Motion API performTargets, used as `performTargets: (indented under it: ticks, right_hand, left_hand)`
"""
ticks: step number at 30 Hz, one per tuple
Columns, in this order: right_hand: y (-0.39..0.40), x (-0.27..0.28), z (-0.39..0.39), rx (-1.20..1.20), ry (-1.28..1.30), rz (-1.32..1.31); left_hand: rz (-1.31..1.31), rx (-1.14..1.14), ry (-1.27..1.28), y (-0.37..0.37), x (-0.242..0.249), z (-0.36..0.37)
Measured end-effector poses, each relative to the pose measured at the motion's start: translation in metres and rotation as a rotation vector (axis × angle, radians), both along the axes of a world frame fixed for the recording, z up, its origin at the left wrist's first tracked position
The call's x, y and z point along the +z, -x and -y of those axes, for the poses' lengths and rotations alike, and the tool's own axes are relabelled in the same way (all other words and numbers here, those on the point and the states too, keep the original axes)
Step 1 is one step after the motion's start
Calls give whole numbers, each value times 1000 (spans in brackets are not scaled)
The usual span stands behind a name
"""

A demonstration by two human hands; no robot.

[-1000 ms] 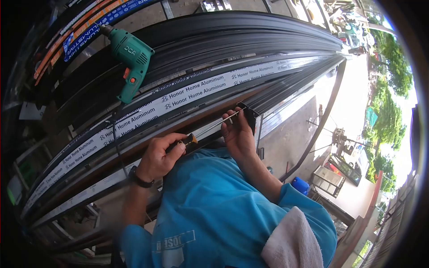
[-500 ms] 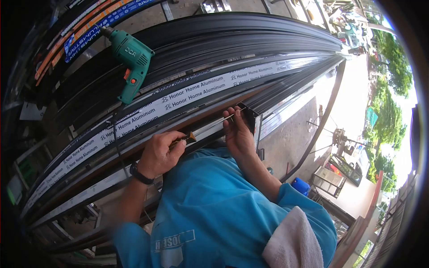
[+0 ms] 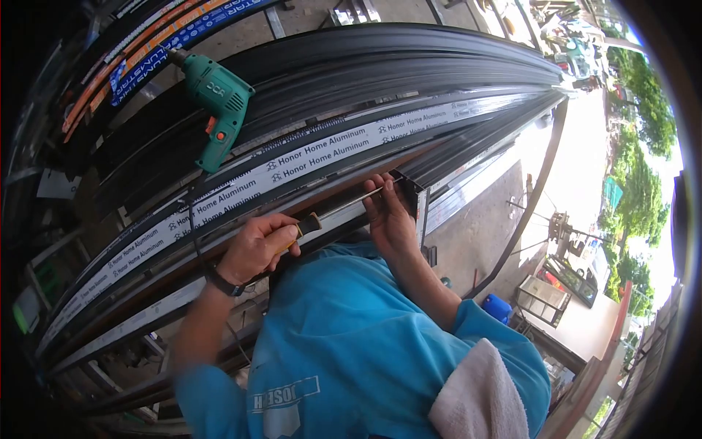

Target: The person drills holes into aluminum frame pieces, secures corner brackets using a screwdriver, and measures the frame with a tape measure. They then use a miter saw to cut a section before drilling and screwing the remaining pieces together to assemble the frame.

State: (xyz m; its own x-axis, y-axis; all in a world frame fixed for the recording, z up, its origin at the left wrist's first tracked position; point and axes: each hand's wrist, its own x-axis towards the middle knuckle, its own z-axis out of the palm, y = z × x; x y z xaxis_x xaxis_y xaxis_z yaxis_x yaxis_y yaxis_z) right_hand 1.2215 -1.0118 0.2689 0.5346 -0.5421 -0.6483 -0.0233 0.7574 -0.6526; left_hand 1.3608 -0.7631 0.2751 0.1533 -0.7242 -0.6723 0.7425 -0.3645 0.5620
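Note:
A screwdriver (image 3: 308, 224) with a yellow and black handle lies in my left hand (image 3: 257, 247), fingers closed round the back of the handle. Its thin metal shaft slants up to the right, to my right hand (image 3: 389, 223). There the thumb and fingers pinch round the front end of the shaft, and they hide the tip. Just beyond those fingertips is the dark end of an aluminum profile (image 3: 409, 184). A bright strip of the profile shows beneath the shaft.
A green power drill (image 3: 218, 110) lies on the stacked black profiles (image 3: 307, 73), its cord (image 3: 191, 219) hanging past my left wrist. White film printed "Honor Home Aluminum" (image 3: 322, 150) covers some bars. A blue container (image 3: 497, 309) stands on the floor to the right.
My left hand has turned and shifted its grip back on the handle, so more of the screwdriver's handle shows. My right hand stays almost in place at the profile's end.

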Motion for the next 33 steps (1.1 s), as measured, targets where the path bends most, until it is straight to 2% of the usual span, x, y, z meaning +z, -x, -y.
performTargets:
  ticks: [1,4,5,7,8,9,10,11,12,13,16,17,20,21,24,25,28,29,32,33]
  right_hand:
    - [0,4,-2,-5,9,-23]
    - [18,28,-8,294,-69,-135]
    - [31,43,-4,445,1,-164]
    - [59,64,17,595,489,-115]
    - [63,64,34,516,863,-52]
    - [54,71,51,345,1065,-84]
    - [44,73,73,143,1127,-115]
    - [30,72,91,-81,1053,-148]
    - [28,59,117,-191,929,-220]
    - [27,42,136,-201,771,-144]
    - [6,10,148,-112,384,108]
    - [-5,13,135,-64,394,28]
    - [-16,13,125,-20,131,134]
    - [-14,11,125,-22,133,132]
    - [-15,3,129,-9,142,134]
    - [-16,1,130,-21,98,173]
    - [-18,-3,131,-51,35,234]
    - [-20,-1,129,-52,64,223]
    - [-20,0,126,-52,112,197]
    - [-20,1,127,-48,124,190]
  left_hand:
    - [341,-24,-22,9,6,3]
    - [1431,14,181,21,5,8]
    - [1452,32,157,25,7,9]
    - [946,211,141,34,-2,8]
    - [686,293,131,37,-7,7]
    - [-49,322,82,25,-8,-2]
    - [-124,262,90,21,-5,-3]
    - [-191,202,101,16,-2,-2]
    - [-254,139,115,11,0,0]
    - [-9,87,89,13,1,3]
    - [1586,-61,238,22,-3,14]
    - [1519,-57,189,29,1,14]
    - [774,232,105,41,-1,15]
    - [-78,407,91,37,-12,10]
    - [-448,159,181,22,-12,4]
    - [-115,79,92,29,-4,9]
    - [1454,2,256,30,-10,23]
    - [1357,87,273,31,-10,25]
    - [-193,474,95,38,-11,16]
    - [-525,406,213,23,-10,11]
